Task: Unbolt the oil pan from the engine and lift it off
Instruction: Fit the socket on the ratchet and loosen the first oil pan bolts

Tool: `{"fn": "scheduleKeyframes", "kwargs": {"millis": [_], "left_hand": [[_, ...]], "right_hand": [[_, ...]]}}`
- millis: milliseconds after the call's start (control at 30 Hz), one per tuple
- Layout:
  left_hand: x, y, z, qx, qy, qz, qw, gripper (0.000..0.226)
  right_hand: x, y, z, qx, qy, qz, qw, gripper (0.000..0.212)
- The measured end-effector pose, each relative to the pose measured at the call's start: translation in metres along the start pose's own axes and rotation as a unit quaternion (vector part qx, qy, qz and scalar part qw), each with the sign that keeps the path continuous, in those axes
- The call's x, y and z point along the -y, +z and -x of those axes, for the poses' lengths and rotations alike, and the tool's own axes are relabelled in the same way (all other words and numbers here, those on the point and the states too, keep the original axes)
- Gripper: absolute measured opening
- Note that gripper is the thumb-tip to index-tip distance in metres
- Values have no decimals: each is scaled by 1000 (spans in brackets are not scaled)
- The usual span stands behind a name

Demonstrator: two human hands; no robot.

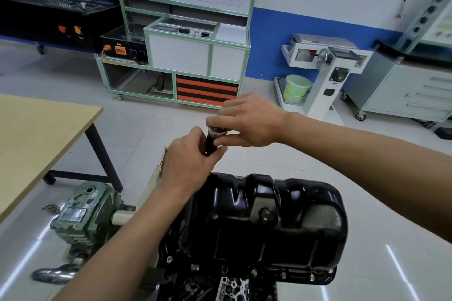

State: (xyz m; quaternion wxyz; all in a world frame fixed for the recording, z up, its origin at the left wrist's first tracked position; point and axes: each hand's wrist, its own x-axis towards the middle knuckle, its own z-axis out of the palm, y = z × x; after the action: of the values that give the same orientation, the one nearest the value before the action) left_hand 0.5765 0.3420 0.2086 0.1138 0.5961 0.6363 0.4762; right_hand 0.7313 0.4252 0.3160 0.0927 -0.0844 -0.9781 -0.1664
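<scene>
One oil pan (288, 224), two hands (188, 158) (249, 122), one tool (211, 138)

We see a glossy black painted-metal oil pan (264, 222), a chipped, rough green cast housing (83, 212), a matt pale wood-look tabletop (36, 134), and shiny floor tiles (391, 239).

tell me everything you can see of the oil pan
The oil pan is glossy black stamped metal, ribbed and bulged, sump side up on the engine. A drain plug sits on its facing wall; bolts stud the near flange. The left hand and right hand hold a dark cylindrical tool above it; the left forearm crosses its left edge, contact unclear.
</scene>
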Motion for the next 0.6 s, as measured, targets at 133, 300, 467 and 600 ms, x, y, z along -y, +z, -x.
{"fn": "scheduleKeyframes", "kwargs": {"millis": [133,300,467,600], "left_hand": [[13,-16,-12,190,0,124,974,22],[17,-20,-17,176,35,176,968,29],[17,-13,-11,131,43,182,974,19],[17,-14,-11,172,-14,178,969,27]], "right_hand": [[6,-1,2,18,43,8,999,40],[54,-3,-13,79,324,-107,937,28],[53,-24,-19,172,320,-149,920,17],[42,-32,-16,194,236,-51,951,30]]}}
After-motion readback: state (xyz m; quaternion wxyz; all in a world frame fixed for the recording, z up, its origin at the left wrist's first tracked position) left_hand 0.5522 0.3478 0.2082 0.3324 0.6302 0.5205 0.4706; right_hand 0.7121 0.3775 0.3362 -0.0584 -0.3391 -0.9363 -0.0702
